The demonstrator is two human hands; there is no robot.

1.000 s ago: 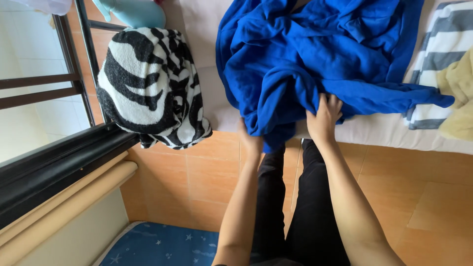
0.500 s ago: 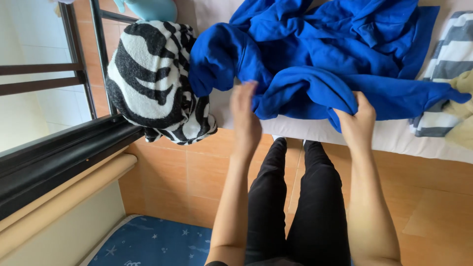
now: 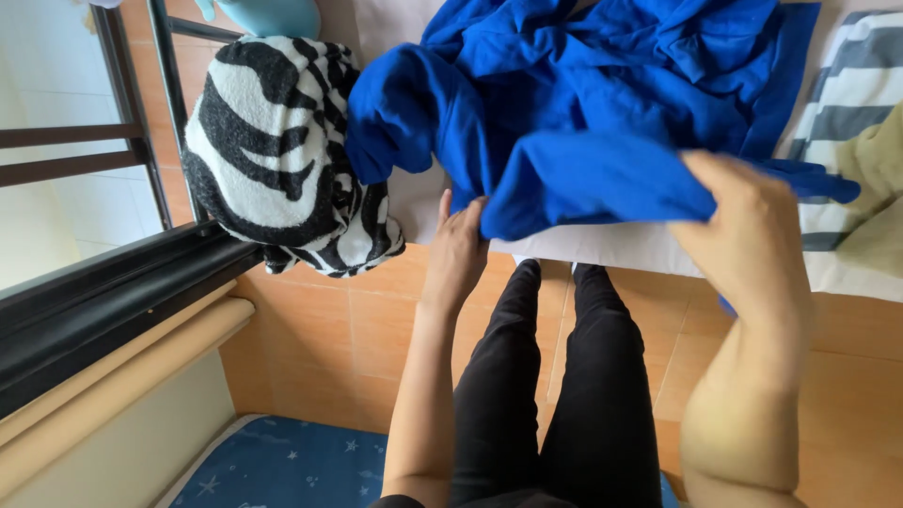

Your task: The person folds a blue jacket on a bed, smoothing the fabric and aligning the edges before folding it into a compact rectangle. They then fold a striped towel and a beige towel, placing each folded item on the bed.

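A crumpled bright blue garment (image 3: 602, 103) lies on a white-sheeted bed (image 3: 621, 246) in front of me. My left hand (image 3: 458, 246) grips the garment's lower edge near the bed's front rim. Further to the right, my right hand (image 3: 752, 240) is raised and closed on another fold of the same blue cloth, lifting it a little off the sheet. My legs in black trousers (image 3: 555, 376) stand against the bed.
A black-and-white zebra-striped blanket (image 3: 273, 160) hangs over the bed's left end. A grey-and-white striped cloth (image 3: 851, 103) and a pale yellow cloth (image 3: 875, 188) lie at the right. A dark window frame (image 3: 103, 292) runs along the left. Orange floor tiles (image 3: 329, 329) and a blue starred mat (image 3: 282, 466) lie below.
Both hands have spread apart along the blue garment's edge. The right hand has risen and come closer to the camera with a fold of cloth. The view has shifted slightly.
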